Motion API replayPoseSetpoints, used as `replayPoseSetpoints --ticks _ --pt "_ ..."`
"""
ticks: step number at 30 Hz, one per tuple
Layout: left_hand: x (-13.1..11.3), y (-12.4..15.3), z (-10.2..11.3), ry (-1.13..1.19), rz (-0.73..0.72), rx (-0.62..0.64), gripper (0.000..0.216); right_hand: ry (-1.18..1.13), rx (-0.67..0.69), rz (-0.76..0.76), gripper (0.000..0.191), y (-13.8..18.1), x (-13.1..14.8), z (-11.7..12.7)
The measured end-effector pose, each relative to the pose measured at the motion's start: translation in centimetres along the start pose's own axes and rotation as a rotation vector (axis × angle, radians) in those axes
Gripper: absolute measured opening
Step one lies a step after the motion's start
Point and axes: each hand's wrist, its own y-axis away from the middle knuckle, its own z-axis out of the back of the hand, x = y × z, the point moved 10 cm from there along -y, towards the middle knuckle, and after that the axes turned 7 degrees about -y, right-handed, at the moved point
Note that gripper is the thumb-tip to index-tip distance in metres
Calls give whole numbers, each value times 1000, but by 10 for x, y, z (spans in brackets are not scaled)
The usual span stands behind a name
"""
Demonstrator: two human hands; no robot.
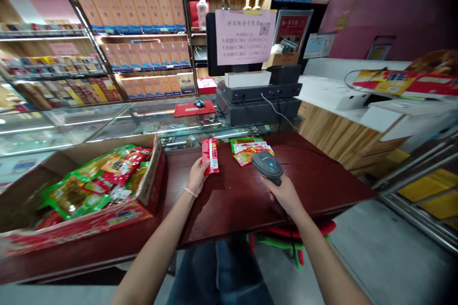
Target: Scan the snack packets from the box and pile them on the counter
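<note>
- A red snack packet [210, 155] stands upright above the middle of the dark red desk [229, 200], pinched at its lower edge by the left hand [197, 176]
- The right hand [284, 195] is clamped round the handle of a grey barcode scanner [267, 166] (blue light showing), just right of the packet
- More packets [248, 148] lie near the desk's far edge
- A cardboard box [150, 186] full of snack packs sits at the left end

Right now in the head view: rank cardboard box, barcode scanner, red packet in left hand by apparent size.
1. cardboard box, by far largest.
2. barcode scanner in the right hand.
3. red packet in the left hand.
Scanner and packet look close, so their order is unsure.
</note>
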Motion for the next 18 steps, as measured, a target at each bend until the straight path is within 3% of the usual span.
replayPoseSetpoints --ticks 3,7,12,18 --pt "-13 13 32 -62 -27 33 56 -50 104 -49 30 10 5 -41" --pt "-18 17 62 -24 -87 -57 56 -4 245 -56 40 25 -1 -82" --pt "-14 12 63 37 -113 -73 57 75 302 143 46 37 11 -104" --pt "-7 8 61 39 -122 -90 56 96 344 177 47 42 17 -117"
